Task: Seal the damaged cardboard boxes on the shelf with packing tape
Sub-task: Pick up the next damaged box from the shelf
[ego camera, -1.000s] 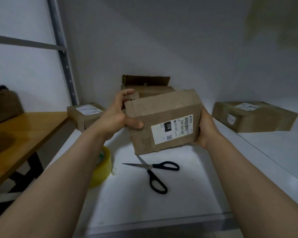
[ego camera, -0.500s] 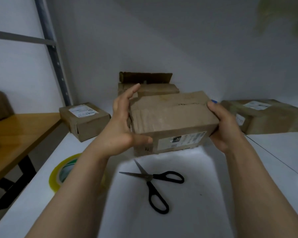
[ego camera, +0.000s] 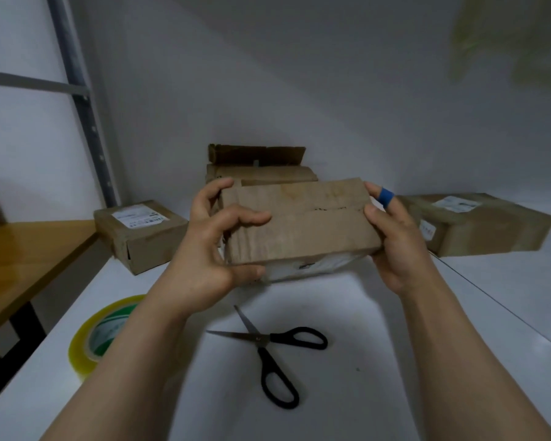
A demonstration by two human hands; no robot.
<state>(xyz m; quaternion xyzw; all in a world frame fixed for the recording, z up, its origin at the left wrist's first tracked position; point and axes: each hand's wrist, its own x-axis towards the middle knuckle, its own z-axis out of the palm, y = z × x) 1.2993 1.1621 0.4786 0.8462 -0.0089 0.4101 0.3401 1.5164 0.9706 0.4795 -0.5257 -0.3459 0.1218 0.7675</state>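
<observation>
Held box (ego camera: 299, 224): hovering at frame centre above the white shelf (ego camera: 379, 361), seam facing up.
Left hand (ego camera: 204, 256): grasping the box's left end, fingers curling over the top.
Right hand (ego camera: 395, 243): clasping the right end, one finger wearing a blue band (ego camera: 385, 196).
Tape roll (ego camera: 99, 332): lying lower left, partly behind the left forearm.
Scissors (ego camera: 268, 342): lying open, lower centre.
Other boxes: sitting at centre left (ego camera: 140, 233), behind the held box (ego camera: 258, 167), and at right (ego camera: 484, 224).
</observation>
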